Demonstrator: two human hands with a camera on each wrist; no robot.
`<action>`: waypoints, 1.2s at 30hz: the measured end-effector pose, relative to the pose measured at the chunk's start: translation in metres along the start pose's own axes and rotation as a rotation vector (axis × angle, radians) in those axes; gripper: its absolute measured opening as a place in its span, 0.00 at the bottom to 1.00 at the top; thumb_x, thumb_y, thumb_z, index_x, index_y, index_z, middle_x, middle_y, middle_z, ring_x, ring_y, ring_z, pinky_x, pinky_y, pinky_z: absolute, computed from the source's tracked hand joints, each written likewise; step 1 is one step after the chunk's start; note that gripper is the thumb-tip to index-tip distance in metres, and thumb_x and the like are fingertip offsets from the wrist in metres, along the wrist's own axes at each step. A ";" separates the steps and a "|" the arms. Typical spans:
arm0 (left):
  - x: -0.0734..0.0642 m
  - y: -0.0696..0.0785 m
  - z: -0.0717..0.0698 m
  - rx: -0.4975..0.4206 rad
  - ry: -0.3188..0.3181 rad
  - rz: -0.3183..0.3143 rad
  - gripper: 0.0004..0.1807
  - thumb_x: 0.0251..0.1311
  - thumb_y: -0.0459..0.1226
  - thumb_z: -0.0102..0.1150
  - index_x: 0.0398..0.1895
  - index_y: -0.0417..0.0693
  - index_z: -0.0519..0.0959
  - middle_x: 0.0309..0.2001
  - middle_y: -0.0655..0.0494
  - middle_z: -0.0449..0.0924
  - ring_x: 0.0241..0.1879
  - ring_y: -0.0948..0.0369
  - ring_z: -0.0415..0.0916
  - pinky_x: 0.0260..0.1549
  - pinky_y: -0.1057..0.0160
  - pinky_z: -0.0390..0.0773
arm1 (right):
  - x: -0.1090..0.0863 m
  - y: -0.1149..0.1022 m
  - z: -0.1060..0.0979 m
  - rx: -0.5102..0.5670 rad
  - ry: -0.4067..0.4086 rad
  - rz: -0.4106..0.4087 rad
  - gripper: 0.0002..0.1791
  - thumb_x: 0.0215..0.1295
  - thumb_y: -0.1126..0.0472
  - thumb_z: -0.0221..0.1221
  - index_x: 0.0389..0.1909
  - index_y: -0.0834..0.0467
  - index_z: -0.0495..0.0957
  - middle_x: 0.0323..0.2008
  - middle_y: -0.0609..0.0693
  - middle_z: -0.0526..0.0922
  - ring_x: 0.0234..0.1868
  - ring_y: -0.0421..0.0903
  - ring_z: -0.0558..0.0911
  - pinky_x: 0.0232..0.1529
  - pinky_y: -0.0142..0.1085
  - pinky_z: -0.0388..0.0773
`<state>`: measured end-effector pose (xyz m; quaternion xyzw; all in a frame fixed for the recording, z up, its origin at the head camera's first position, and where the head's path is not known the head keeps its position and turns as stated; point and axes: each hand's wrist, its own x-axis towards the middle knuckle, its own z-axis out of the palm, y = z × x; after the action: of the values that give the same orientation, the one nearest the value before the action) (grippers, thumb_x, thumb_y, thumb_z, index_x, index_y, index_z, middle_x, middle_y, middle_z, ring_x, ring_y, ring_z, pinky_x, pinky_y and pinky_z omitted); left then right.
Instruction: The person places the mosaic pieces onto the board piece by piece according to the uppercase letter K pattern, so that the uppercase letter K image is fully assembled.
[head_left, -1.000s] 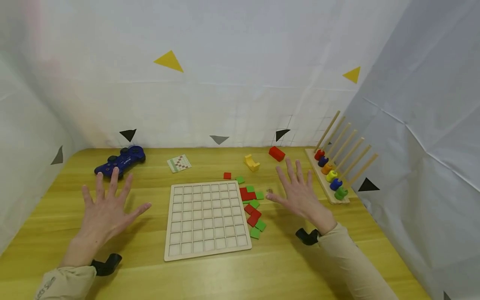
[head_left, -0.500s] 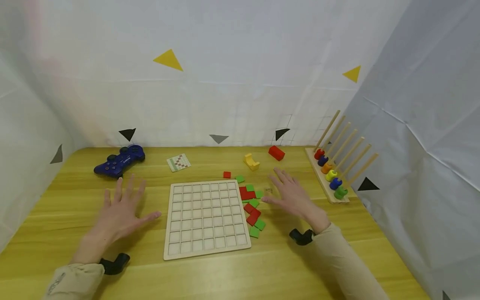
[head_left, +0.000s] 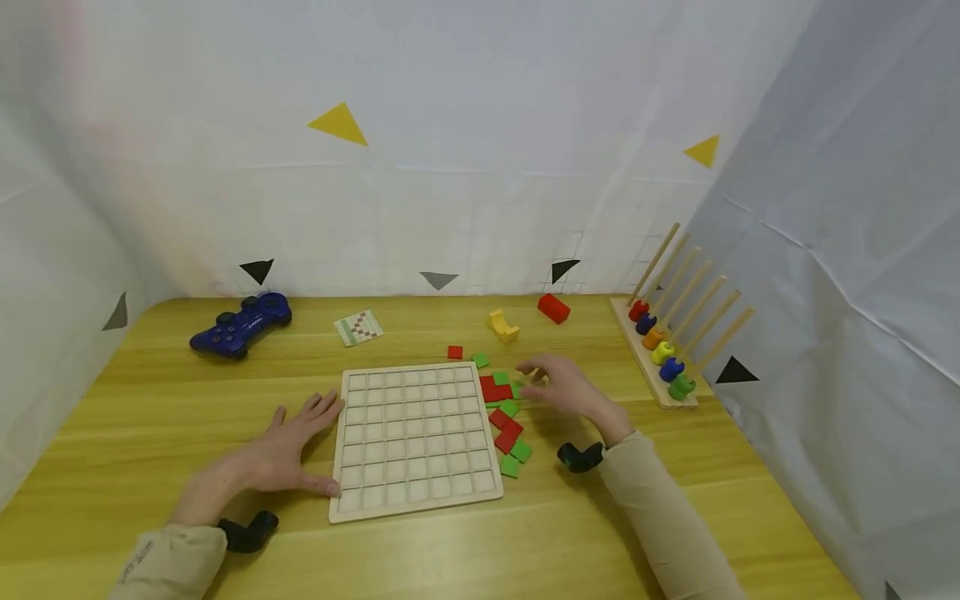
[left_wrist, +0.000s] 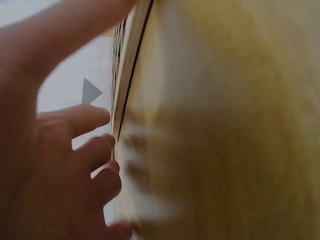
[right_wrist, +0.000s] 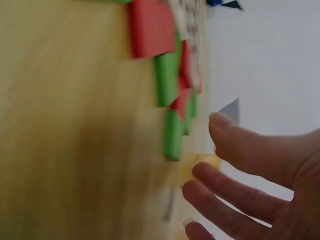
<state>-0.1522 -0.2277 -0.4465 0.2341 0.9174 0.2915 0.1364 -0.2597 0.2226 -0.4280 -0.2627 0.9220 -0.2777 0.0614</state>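
A square wooden grid board [head_left: 411, 440] lies flat on the table, its cells bare. At its left edge is my left hand [head_left: 288, 454], fingers and thumb spread along the side; fingertips and thumb tip appear to touch the rim. Red tiles [head_left: 506, 433] and green tiles [head_left: 510, 466] lie loosely heaped along the board's right edge. Just right of that heap hovers my right hand [head_left: 566, 387], fingers bent a little and thumb apart, holding nothing. In the right wrist view a gap shows between its fingertips and the nearest green tile [right_wrist: 173, 135].
Behind the board are a small pattern card [head_left: 358, 327], a yellow curved block [head_left: 503, 326] and a red block [head_left: 554, 308]. A blue game controller [head_left: 242, 325] sits back left. A wooden peg rack [head_left: 660, 358] with coloured rings stands at right. White sheeting surrounds the table.
My left hand has come right and down from above the table to the board's left edge. My right hand has moved left toward the tiles, its fingers bending from spread.
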 end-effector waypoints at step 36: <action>0.004 -0.001 0.005 -0.080 -0.067 0.015 0.69 0.44 0.58 0.76 0.79 0.34 0.44 0.80 0.37 0.31 0.78 0.36 0.28 0.71 0.31 0.29 | 0.007 0.028 0.019 -0.018 0.033 -0.049 0.10 0.64 0.60 0.67 0.44 0.58 0.81 0.40 0.51 0.78 0.41 0.46 0.77 0.44 0.41 0.75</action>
<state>-0.1536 -0.2239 -0.4518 0.2448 0.8982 0.3208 0.1740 -0.2730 0.2293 -0.4589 -0.2812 0.9186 -0.2752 0.0371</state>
